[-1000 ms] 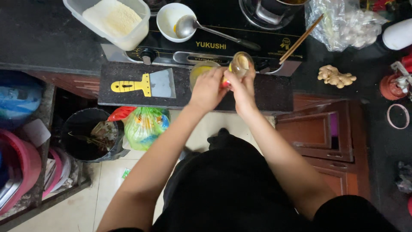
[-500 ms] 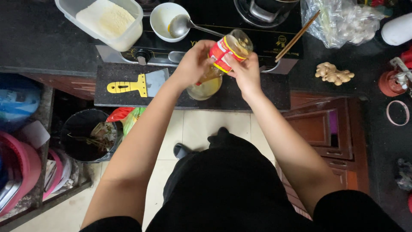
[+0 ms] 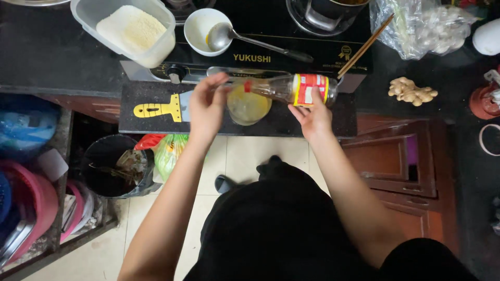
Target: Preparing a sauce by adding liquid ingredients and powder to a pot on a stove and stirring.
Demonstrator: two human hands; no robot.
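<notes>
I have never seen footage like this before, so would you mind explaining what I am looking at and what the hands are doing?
There is no machine here: a person wears a camera on the head, so the view looks straight down at their own two arms and a dark kitchen counter.

The right hand holds a bottle with a red and yellow label, tipped on its side with its neck over a small glass bowl of yellowish liquid. The left hand steadies that bowl at its rim.

Nearby lie a yellow-handled scraper, a plastic tub of pale powder, a white bowl with a spoon, chopsticks and a ginger root.
</notes>
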